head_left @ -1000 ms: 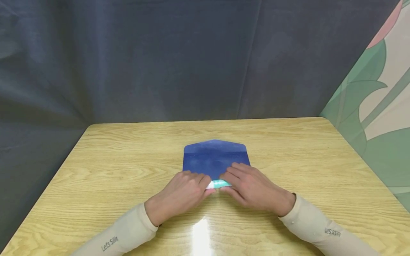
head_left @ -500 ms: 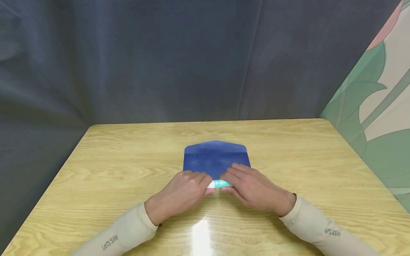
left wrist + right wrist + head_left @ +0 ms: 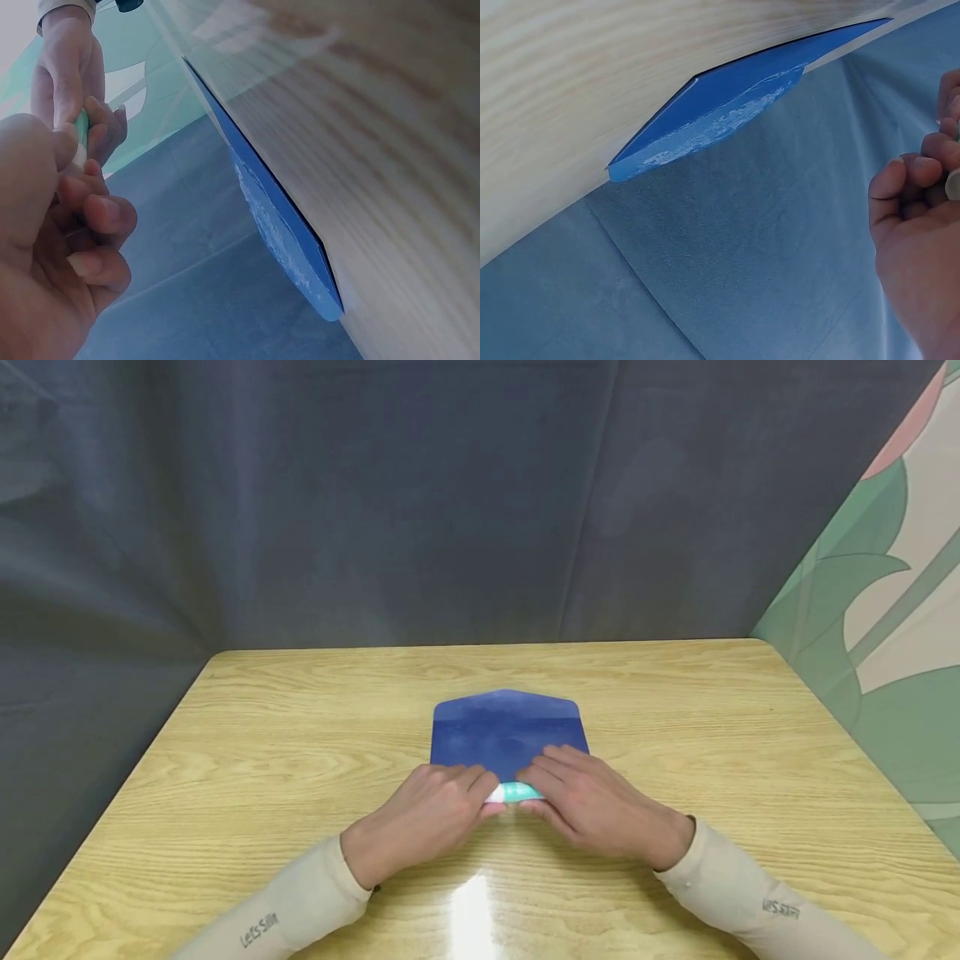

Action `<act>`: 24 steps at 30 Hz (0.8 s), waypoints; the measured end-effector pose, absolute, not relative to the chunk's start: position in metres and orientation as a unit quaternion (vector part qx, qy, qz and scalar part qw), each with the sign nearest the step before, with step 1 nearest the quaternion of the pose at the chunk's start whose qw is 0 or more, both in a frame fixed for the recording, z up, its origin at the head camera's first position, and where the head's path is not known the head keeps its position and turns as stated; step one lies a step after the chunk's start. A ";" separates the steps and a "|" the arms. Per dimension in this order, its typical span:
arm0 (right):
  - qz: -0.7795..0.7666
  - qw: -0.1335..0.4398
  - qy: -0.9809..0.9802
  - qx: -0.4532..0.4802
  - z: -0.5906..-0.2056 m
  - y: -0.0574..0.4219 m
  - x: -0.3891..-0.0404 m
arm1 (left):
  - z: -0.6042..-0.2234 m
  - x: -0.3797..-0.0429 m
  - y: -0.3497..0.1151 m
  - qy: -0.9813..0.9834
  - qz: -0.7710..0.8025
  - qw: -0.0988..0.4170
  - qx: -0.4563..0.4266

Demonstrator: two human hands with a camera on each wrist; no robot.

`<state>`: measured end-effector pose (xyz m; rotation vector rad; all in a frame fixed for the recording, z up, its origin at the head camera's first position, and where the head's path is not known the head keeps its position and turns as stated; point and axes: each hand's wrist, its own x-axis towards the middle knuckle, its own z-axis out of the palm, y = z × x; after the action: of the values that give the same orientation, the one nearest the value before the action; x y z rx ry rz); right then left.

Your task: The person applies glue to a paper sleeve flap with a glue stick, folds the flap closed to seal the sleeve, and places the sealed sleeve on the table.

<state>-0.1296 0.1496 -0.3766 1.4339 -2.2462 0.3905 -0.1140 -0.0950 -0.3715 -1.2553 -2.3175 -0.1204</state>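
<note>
A white and teal glue stick (image 3: 519, 791) is held level between both hands, above the wooden table. My left hand (image 3: 442, 802) grips its white end with curled fingers. The right hand (image 3: 600, 797) has fingers and thumb around the teal part, and a pale round end shows by its palm in the right wrist view. Just beyond the hands lies a blue envelope (image 3: 502, 742) with its flap (image 3: 506, 705) unfolded toward the far side. Both wrist views show a whitish, wet-looking smear on that flap (image 3: 274, 225). The hands hide the envelope's near edge in the head view.
The wood-grain table (image 3: 300, 718) reaches to a dark cloth (image 3: 420, 510) hung at the back and left. A wall covering with a leaf pattern (image 3: 862, 610) stands at the right. Light glares off the tabletop in front of the hands.
</note>
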 end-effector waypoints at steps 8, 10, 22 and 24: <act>0.143 0.211 -0.821 0.511 -0.376 0.151 -0.130 | -0.372 -0.115 -0.095 -0.848 -0.047 0.257 -0.460; 0.142 0.209 -0.823 0.509 -0.376 0.151 -0.130 | -0.372 -0.115 -0.095 -0.850 -0.049 0.256 -0.458; 0.141 0.193 -0.828 0.507 -0.375 0.152 -0.129 | -0.372 -0.115 -0.095 -0.854 -0.056 0.248 -0.454; 0.140 0.193 -0.828 0.507 -0.375 0.152 -0.129 | -0.372 -0.114 -0.095 -0.854 -0.056 0.249 -0.454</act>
<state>-0.1292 0.1516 -0.3755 1.4230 -2.3247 0.3931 -0.1144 -0.0954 -0.3715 -1.2367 -2.3265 -0.1526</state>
